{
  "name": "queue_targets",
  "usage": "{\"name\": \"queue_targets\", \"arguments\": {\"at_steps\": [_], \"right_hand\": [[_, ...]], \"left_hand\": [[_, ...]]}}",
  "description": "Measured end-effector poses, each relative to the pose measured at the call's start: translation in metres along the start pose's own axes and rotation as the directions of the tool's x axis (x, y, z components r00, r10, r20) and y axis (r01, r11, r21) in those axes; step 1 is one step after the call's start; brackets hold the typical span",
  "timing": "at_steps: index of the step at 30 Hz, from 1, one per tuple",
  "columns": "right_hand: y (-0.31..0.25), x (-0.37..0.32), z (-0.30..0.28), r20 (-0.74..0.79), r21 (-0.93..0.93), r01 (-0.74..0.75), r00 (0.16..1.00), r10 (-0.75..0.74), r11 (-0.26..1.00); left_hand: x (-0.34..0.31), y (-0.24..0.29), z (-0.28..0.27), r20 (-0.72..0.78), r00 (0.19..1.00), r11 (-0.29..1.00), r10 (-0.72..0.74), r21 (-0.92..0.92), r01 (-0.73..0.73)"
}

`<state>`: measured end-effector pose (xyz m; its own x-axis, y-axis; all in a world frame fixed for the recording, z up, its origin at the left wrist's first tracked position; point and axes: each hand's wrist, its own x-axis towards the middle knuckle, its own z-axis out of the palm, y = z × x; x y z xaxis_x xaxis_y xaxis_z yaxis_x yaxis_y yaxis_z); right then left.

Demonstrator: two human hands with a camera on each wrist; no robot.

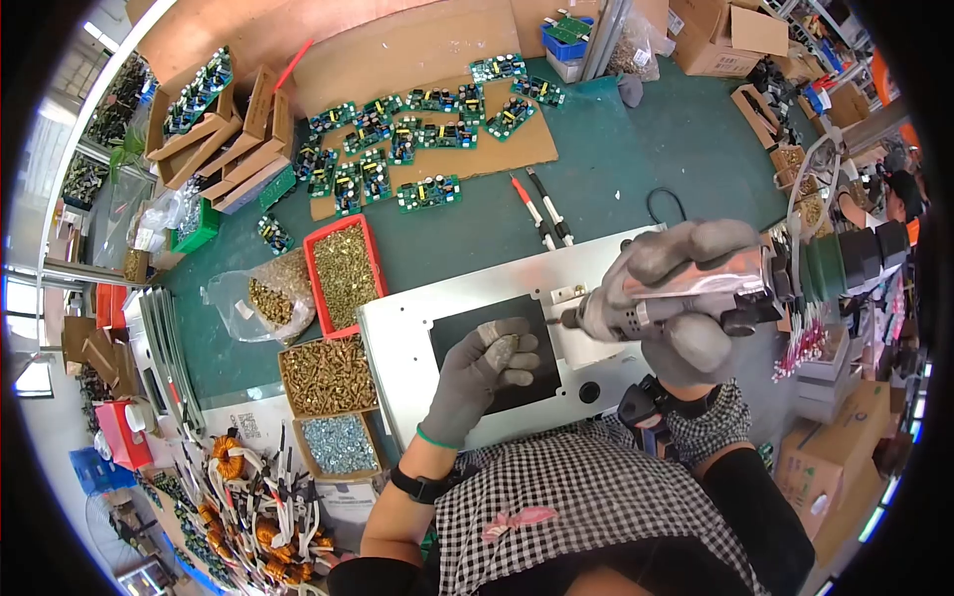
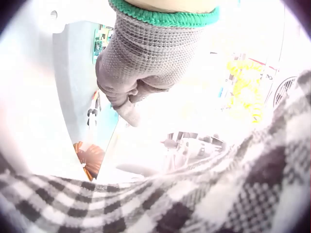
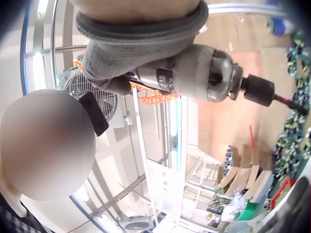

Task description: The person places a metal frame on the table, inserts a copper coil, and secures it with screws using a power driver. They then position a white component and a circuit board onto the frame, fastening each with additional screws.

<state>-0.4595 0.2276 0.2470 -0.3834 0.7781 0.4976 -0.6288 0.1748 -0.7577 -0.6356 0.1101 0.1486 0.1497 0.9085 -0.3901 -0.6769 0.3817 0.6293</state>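
Observation:
My left hand (image 1: 475,375), in a grey glove with a green cuff, is over the black rectangular area of a silver metal panel (image 1: 407,318). Its fingers are curled in toward the thumb, and I cannot tell whether something small sits between them. My right hand (image 1: 661,260), also gloved, grips a power screwdriver (image 1: 715,283) held nearly level. The bit points left, beside a white block (image 1: 586,343) on the panel. In the right wrist view, the screwdriver's black collar (image 3: 260,91) and reddish bit extend beyond the gloved fist.
Left of the panel stand a red tray of small brass parts (image 1: 343,273), a box of brass screws (image 1: 328,377) and a box of silvery parts (image 1: 340,444). Several green circuit boards (image 1: 429,193) lie on cardboard behind. Two pen-like probes (image 1: 537,211) rest on the green table.

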Motion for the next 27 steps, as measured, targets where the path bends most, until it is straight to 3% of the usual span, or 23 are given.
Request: {"name": "queue_targets", "arguments": {"at_steps": [3, 6, 9, 11, 16, 17, 19, 21, 23, 24, 25, 27], "right_hand": [[-0.011, -0.005, 0.015, 0.064, 0.093, -0.018, 0.998, 0.012, 0.996], [-0.02, -0.014, 0.022, 0.013, 0.029, -0.032, 0.999, 0.032, 0.999], [-0.022, -0.02, 0.017, 0.115, -0.082, 0.002, 0.993, 0.007, 0.997], [-0.026, -0.028, 0.018, 0.1, -0.134, -0.023, 0.994, 0.037, 0.991], [-0.031, -0.041, 0.023, 0.134, -0.356, 0.022, 0.991, 0.027, 0.934], [-0.033, -0.042, 0.024, 0.119, -0.346, 0.018, 0.993, 0.025, 0.938], [-0.033, -0.047, 0.028, 0.062, -0.238, 0.005, 0.998, 0.01, 0.971], [-0.029, -0.052, 0.031, -0.024, -0.035, 0.0, 1.0, -0.001, 0.999], [-0.029, -0.053, 0.027, -0.027, -0.05, 0.036, 0.999, -0.038, 0.998], [-0.029, -0.053, 0.026, -0.025, -0.057, 0.055, 0.998, -0.056, 0.997], [-0.028, -0.058, 0.031, -0.116, 0.049, 0.013, 0.993, -0.007, 0.999], [-0.023, -0.068, 0.017, -0.113, -0.084, -0.027, 0.993, 0.018, 0.996]], "left_hand": [[-0.001, -0.006, -0.002, 0.08, 0.997, 0.999, -0.015, -0.048, 0.019], [-0.007, -0.011, 0.002, 0.08, 0.997, 0.999, -0.022, -0.032, 0.025], [-0.011, -0.016, 0.004, 0.119, 0.993, 0.999, -0.02, -0.04, 0.025], [-0.012, -0.02, 0.003, 0.163, 0.987, 0.999, -0.005, -0.035, 0.011], [-0.013, -0.015, 0.013, 0.13, 0.988, 0.99, -0.087, 0.121, 0.072], [-0.014, -0.016, 0.013, 0.128, 0.987, 0.987, -0.099, 0.14, 0.08], [-0.014, -0.022, 0.008, 0.213, 0.968, 0.99, -0.134, -0.005, 0.138], [-0.012, -0.026, 0.005, 0.283, 0.947, 0.979, -0.152, -0.088, 0.183], [-0.009, -0.027, 0.004, 0.329, 0.931, 0.972, -0.161, -0.112, 0.208], [-0.008, -0.022, 0.008, 0.294, 0.938, 0.983, -0.184, 0.038, 0.181], [-0.007, -0.013, 0.015, 0.254, 0.946, 0.97, -0.202, 0.186, 0.157], [-0.003, -0.008, 0.02, 0.126, 0.978, 0.884, -0.168, 0.458, 0.093]]}}
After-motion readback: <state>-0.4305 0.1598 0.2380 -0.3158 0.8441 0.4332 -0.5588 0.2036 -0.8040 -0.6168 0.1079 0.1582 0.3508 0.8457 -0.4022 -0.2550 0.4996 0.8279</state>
